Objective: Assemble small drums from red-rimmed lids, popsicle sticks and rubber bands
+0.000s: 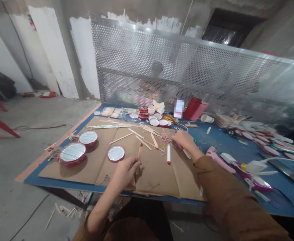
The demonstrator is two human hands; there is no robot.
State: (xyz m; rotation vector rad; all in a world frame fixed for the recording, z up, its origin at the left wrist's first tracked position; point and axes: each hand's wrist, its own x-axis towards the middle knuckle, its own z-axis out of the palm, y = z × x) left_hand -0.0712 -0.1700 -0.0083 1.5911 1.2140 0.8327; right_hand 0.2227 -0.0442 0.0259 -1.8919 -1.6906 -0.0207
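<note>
Upright between the closed fingers of my left hand (pixel 128 170) is a thin wooden stick (pixel 140 151) with a dark reddish tip. My right hand (pixel 183 139) reaches over the right side of the cardboard (pixel 159 174), its fingers closed beside a pile of coloured rubber bands (pixel 165 136); what they hold, if anything, is hidden. Below that pile lies a white tube (pixel 168 154) with a red end. A round white disc (pixel 116 153) rests left of the stick. Loose wooden sticks (pixel 122 138) and an orange pen-like piece (pixel 154 140) lie behind my left hand.
Two red-rimmed round pieces (pixel 72 153) sit at the cardboard's left. Farther back are more red-rimmed discs (pixel 154 122), a red bottle (pixel 192 107) and a paper cup (pixel 207 118). A pink glue gun (pixel 218 159) and a power strip (pixel 256 179) lie right. Perforated metal panel (pixel 137 60) behind.
</note>
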